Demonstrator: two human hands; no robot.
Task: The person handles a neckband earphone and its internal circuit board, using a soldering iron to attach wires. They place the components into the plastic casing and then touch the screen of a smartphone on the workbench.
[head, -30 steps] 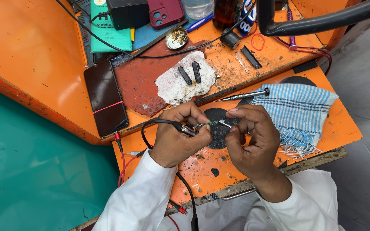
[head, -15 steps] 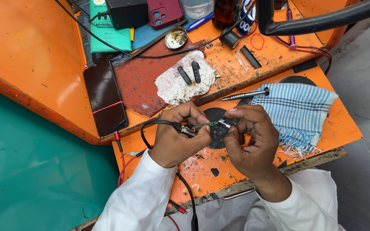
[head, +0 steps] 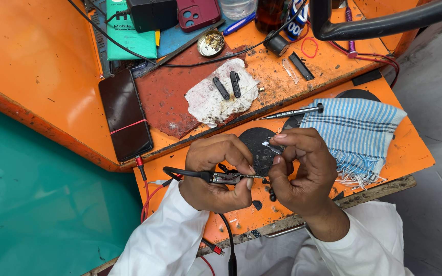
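Hands: left hand pinches a cable plug, right hand apparently a metal sliver, near the orange bench's front edge.

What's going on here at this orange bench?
A person in white sleeves works over an orange workbench. The left hand pinches a thin black cable-end tool, its tip pointed toward the right hand, whose fingers hold a small silvery part. A dark phone lies to the left, a screwdriver and a striped blue cloth lie to the right.
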